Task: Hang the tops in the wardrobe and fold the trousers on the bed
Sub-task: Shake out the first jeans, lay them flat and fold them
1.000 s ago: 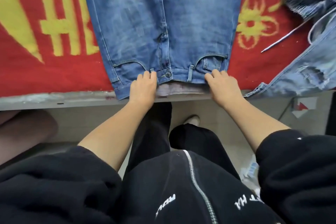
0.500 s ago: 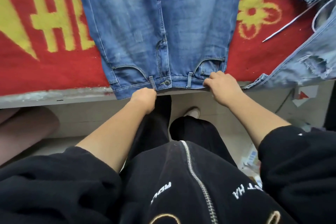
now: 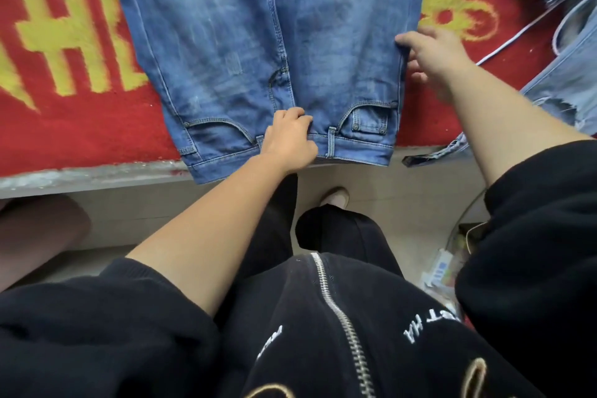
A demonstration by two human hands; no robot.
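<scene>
Across the upper frame, on our bed (image 3: 64, 139), the jeans (image 3: 210, 42) lie flat, waistband overhanging the edge. Our left hand (image 3: 289, 139) grips the waistband, our right hand (image 3: 433, 52) pinches the side seam; a lopsided pull could skew the fold or drag them off.

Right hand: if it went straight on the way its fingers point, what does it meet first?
The jeans: the right hand points left and seems to pinch their outer seam, so denim lies straight ahead.
</scene>
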